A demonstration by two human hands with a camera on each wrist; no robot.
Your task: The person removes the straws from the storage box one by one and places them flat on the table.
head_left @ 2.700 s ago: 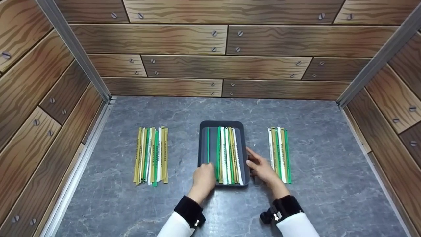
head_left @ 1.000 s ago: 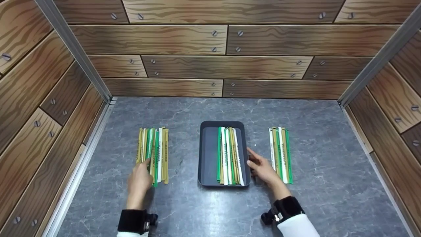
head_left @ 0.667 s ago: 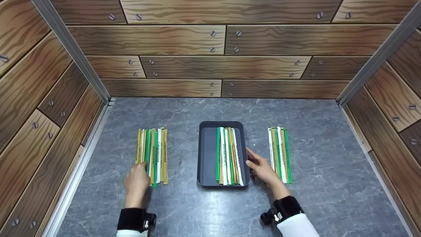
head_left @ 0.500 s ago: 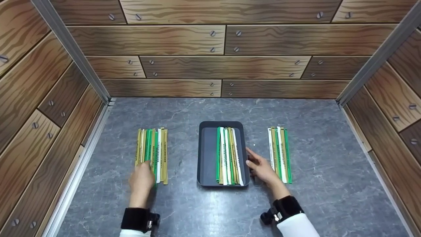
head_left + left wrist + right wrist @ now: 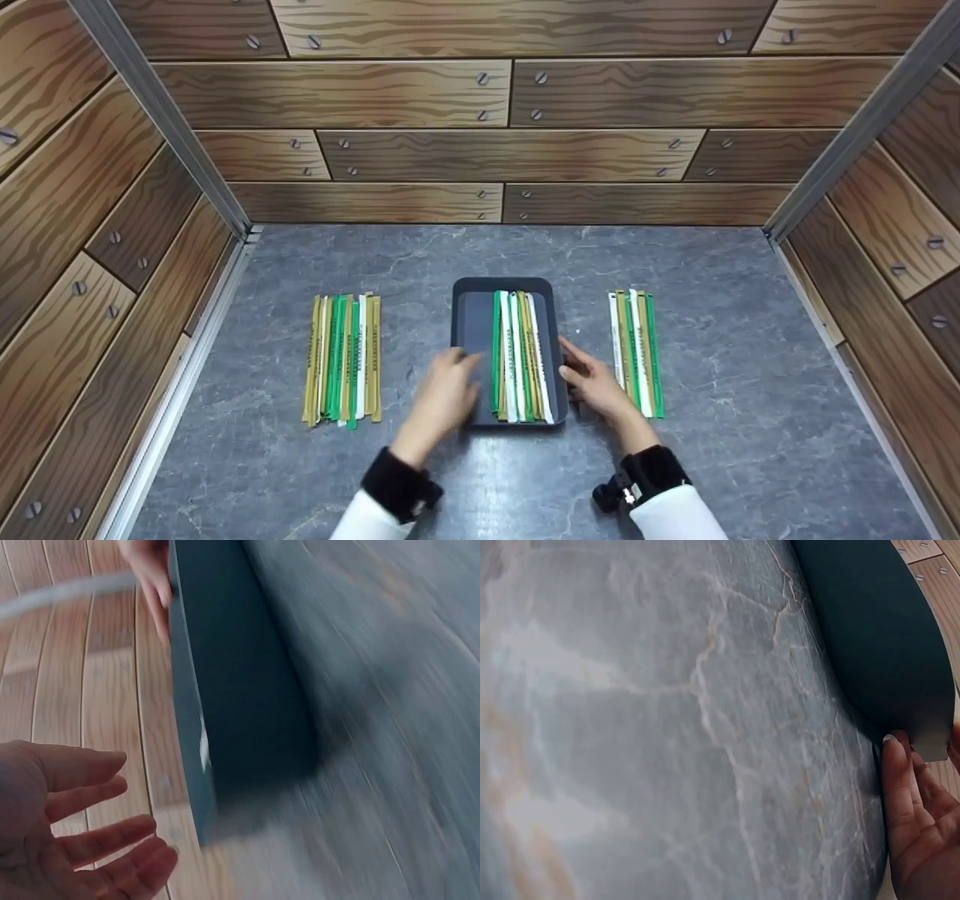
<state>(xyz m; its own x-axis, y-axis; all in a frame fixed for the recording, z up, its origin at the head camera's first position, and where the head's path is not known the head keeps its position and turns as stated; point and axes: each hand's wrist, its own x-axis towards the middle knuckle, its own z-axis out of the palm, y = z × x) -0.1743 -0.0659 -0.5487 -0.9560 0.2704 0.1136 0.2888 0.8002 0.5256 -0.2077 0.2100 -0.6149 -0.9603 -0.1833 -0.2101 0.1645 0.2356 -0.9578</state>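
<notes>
A dark grey tray [image 5: 472, 322] lies in the middle of the table, holding a row of slim wrapped sticks [image 5: 520, 356], possibly straws, in green, white and gold on its right side. My left hand [image 5: 441, 394], blurred, is over the tray's lower left edge; in the left wrist view its fingers are spread apart with nothing between them. My right hand [image 5: 602, 384] rests against the tray's right wall, fingers fairly straight. The right wrist view shows its fingertips [image 5: 897, 742] touching the tray's outside.
A pile of similar sticks [image 5: 345, 360] lies on the grey marbled table [image 5: 510, 487] to the left, and a smaller row of sticks [image 5: 637, 352] to the right. Wood-patterned walls [image 5: 420, 154] stand behind and at both sides.
My left hand took a green stick from the tray's left part to the left pile, where it now lies. The hand has swung back right to the tray. My right hand stayed put.
</notes>
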